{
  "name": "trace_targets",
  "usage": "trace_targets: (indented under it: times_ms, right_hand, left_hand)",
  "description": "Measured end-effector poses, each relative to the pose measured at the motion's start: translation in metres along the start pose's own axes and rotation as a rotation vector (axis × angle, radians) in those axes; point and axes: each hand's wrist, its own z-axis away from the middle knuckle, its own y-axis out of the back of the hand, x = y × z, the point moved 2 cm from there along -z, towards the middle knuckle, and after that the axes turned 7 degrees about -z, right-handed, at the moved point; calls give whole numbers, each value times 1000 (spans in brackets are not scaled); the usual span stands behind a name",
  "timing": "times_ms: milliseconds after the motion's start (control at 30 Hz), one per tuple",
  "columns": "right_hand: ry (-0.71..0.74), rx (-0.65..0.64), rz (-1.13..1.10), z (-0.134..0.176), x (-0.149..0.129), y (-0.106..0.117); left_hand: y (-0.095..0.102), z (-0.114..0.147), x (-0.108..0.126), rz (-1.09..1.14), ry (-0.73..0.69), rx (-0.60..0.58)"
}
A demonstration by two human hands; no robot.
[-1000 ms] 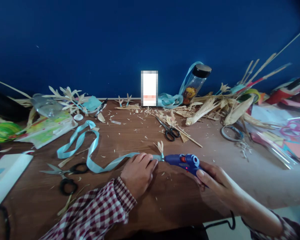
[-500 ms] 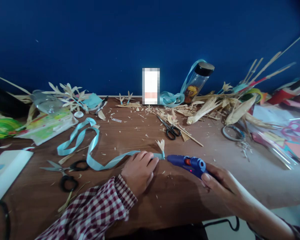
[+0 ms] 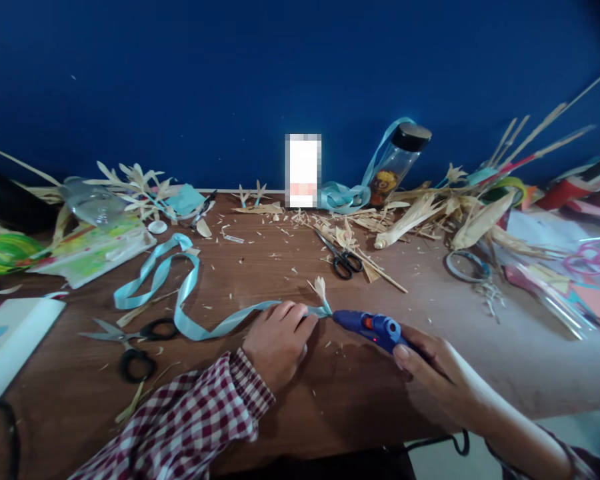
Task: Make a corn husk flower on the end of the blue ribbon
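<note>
A blue glue gun (image 3: 367, 327) with a small red light lies in my right hand (image 3: 433, 363), its fingers wrapped round the handle. Its nozzle points left and meets the end of a light blue ribbon (image 3: 240, 321). At that end stands a small pale husk flower (image 3: 321, 291), its base against the ribbon. My left hand (image 3: 280, 343) is closed over the ribbon and presses it to the table, fingertips just left of the flower. From there the ribbon trails left in loose curls. Black-handled scissors (image 3: 127, 340) lie spread left of my left hand.
A second pair of scissors (image 3: 345, 260) lies behind the flower, among dry husk scraps. A black-capped jar (image 3: 400, 163) leans by the blue wall. Dried corn husks (image 3: 410, 220) and a tape ring (image 3: 467, 265) are at right, a white box (image 3: 20, 333) at left.
The glue gun has moved slightly left, its nozzle now at the ribbon's end. The husk flower has turned and tilted to the left. My left hand has stayed in place.
</note>
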Motion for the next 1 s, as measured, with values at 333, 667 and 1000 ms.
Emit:
trace_targets:
  times_ms: [333, 667, 1000]
  right_hand:
    - [18, -17, 10, 4, -11, 8]
    - [14, -41, -9, 2, -6, -1]
    - [-11, -46, 41, 5, -6, 5]
  left_hand:
    - [9, -1, 0, 17, -18, -44]
    - [6, 0, 0, 16, -14, -16]
    - [5, 0, -1, 17, -19, -26]
